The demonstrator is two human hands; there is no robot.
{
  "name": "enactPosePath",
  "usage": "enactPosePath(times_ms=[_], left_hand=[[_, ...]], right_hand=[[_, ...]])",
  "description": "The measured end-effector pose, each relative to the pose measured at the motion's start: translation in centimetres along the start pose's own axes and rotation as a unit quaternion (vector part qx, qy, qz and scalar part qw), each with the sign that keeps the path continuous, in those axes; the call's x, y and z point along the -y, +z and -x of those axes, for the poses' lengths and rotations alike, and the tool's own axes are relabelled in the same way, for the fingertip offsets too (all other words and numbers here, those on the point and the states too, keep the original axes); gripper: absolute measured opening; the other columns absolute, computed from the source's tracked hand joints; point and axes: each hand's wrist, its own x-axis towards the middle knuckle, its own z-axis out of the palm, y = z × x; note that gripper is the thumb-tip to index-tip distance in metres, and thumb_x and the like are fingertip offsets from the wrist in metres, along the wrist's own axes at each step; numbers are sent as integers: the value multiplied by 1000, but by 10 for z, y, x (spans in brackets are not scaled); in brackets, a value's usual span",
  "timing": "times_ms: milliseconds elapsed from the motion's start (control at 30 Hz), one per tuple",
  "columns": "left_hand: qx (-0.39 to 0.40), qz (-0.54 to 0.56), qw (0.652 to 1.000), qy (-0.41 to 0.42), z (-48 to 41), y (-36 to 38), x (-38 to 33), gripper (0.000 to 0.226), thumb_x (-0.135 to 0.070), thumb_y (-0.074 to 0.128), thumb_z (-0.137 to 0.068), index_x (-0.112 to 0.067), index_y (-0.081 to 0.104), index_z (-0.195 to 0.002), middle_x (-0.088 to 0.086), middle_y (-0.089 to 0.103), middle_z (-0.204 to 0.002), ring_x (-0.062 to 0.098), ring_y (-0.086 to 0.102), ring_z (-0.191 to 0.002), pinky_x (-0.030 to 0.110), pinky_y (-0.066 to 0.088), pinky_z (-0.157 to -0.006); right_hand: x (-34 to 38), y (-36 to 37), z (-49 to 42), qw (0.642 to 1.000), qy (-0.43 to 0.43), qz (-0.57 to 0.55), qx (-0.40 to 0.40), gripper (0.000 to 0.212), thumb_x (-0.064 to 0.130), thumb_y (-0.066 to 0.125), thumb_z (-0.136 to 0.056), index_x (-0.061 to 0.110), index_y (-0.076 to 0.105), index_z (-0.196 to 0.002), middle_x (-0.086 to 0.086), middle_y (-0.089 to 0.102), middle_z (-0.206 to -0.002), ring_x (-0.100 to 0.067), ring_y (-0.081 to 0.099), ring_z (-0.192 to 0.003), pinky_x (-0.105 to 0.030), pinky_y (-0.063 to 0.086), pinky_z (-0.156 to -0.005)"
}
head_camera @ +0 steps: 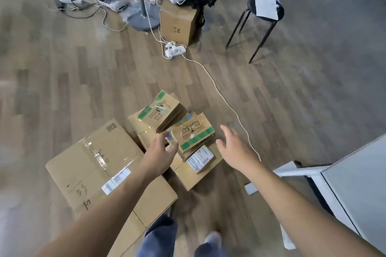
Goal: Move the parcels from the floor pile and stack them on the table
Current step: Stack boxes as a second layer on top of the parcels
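Both hands are spread wide and empty above the floor pile: the left hand (161, 153) sits just left of the green-striped parcel (193, 134), the right hand (234, 148) just right of it. That parcel lies flat on top of the pile, its long axis running from lower left to upper right. The white table (355, 183) stands well apart at the right edge.

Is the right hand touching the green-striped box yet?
Apart. The head view shows bare floor between the open right hand and the green-striped box.
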Motion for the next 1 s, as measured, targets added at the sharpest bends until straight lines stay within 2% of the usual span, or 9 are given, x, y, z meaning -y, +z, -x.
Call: enactPosePath(times_ms=[100,233,367,467,633,733,833,933,1000], left_hand=[[32,16,998,-48,-40,16,22,52,-44,44,-97,-20,34,-142,3,49,-140,19,48,-125,32,39,-101],[42,29,994,-97,-96,52,47,53,-41,46,-97,-19,34,-144,8,48,-141,22,49,-125,38,41,-104],[49,52,987,-142,-150,92,72,58,-39,49,-97,-18,30,-147,7,45,-143,17,49,-114,29,39,-94],[37,80,980,-178,-189,117,91,60,-37,51,-96,-17,27,-148,3,51,-138,17,51,-111,29,42,-92],[16,131,963,-234,-226,143,114,51,-38,57,-89,-25,39,-135,-3,59,-121,20,56,-110,43,50,-96],[14,182,950,-254,-224,142,104,41,-29,58,-92,-23,42,-129,-1,60,-116,15,59,-100,32,51,-78],[21,215,944,-249,-205,129,80,41,-23,59,-91,-22,42,-129,-1,61,-115,14,59,-101,33,50,-78],[34,244,941,-230,-176,107,46,39,-19,60,-91,-22,45,-126,0,64,-116,15,61,-101,30,50,-74],[48,252,944,-209,-153,91,18,34,-16,58,-92,-22,47,-123,1,65,-114,15,64,-99,27,50,-68]], right_hand=[[-15,21,-47,1000,9,21,14,54,31,40,-102,14,26,-151,-7,37,-150,-24,37,-136,-36,31,-109],[-42,59,-113,999,10,31,27,53,32,39,-102,14,26,-151,-7,36,-150,-24,38,-135,-37,34,-107],[-74,104,-178,998,7,32,44,51,32,40,-102,15,29,-149,-6,38,-147,-24,46,-127,-36,41,-98],[-96,136,-219,998,14,27,50,50,30,43,-101,11,32,-146,-10,41,-144,-27,46,-127,-38,40,-102],[-117,171,-254,995,76,-11,68,58,35,44,-100,13,26,-150,-11,42,-146,-29,43,-130,-40,38,-102],[-117,165,-253,992,107,-61,41,56,39,48,-96,12,37,-144,-10,44,-141,-29,47,-126,-38,40,-96],[-114,137,-235,984,129,-117,30,58,48,51,-91,16,41,-138,-6,49,-131,-24,53,-110,-30,43,-78],[-108,91,-200,977,142,-158,15,59,66,49,-79,26,39,-120,0,54,-115,-18,58,-94,-38,53,-75],[-100,53,-169,969,144,-198,1,52,62,53,-84,24,36,-114,2,53,-109,-15,57,-91,-33,49,-70]])
